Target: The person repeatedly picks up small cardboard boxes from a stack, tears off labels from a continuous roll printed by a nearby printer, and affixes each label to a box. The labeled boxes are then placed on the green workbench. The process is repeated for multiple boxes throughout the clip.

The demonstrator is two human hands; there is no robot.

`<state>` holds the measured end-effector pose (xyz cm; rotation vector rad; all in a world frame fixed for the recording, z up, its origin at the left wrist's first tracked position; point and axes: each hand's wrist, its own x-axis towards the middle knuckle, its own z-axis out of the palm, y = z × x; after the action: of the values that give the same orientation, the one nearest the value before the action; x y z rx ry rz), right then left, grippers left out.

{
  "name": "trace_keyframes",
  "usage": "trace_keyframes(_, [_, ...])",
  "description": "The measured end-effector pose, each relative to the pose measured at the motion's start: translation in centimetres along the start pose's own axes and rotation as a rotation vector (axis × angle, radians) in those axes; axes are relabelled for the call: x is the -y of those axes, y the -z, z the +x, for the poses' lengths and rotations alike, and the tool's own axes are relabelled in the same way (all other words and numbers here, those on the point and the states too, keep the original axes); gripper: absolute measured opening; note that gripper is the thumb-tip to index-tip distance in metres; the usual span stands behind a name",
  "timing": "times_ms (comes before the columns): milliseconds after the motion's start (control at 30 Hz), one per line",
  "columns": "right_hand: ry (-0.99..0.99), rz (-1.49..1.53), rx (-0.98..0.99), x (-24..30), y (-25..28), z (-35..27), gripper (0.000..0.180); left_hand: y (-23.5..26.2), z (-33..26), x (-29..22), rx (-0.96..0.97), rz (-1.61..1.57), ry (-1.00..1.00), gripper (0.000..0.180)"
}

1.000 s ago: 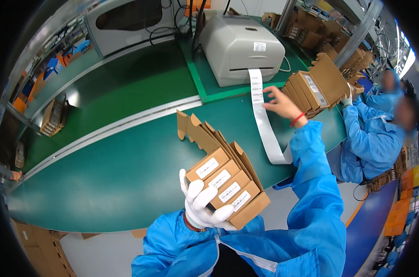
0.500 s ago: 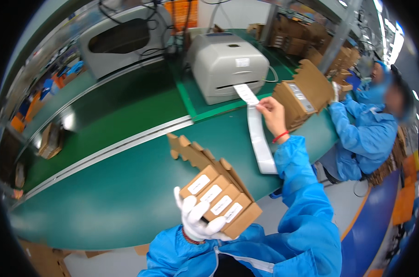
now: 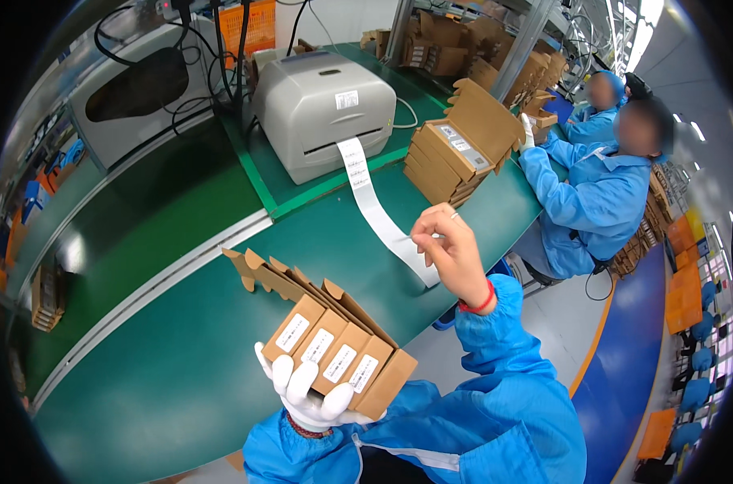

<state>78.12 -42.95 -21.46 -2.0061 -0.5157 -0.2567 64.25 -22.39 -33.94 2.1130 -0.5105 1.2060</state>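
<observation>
My left hand [image 3: 310, 394], in a white glove, is closed around several brown cardboard boxes [image 3: 373, 352] stacked side by side. Each has a white sticker on the end that faces up, and their open flaps [image 3: 290, 281] stick out toward the far left. Bare, with a red cord at the wrist, my right hand [image 3: 449, 246] pinches what looks like a small white label, seen almost edge-on, between thumb and fingertips. Just behind those fingers, a strip of label paper [image 3: 372, 206] hangs out of a grey label printer [image 3: 326, 109] and curls down over the green table [image 3: 181, 355].
Beyond the strip stands a stack of brown boxes [image 3: 443, 165] with a raised flap. A dark green conveyor [image 3: 148, 218] with a metal edge runs along the left. Two people in blue work clothes [image 3: 588, 202] are at the right, by more cardboard boxes [image 3: 439, 44].
My right hand has come away from the strip near the printer slot, down and toward me, fingers pinched. The left still holds the boxes. The view has swung to the right.
</observation>
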Motion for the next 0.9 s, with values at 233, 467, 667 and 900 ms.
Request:
trace_keyframes(233, [0.006,-0.084,0.273,7.4,1.5,-4.2,0.003,-0.6,0.1,-0.2,-0.094,-0.136,0.020,0.055])
trace_keyframes(467, [0.050,-0.051,0.503,8.9,-0.7,-6.5,0.012,-0.6,-0.6,0.1,-0.111,-0.093,0.026,0.060])
trace_keyframes(667, [0.021,-0.093,0.566,8.9,-1.2,-6.9,0.011,-1.5,-1.1,-0.1,-0.161,-0.083,0.046,0.060])
trace_keyframes(900, [-0.026,-0.012,0.542,8.2,-0.8,-6.7,0.009,-2.1,-1.0,0.0,-0.171,-0.089,0.034,0.054])
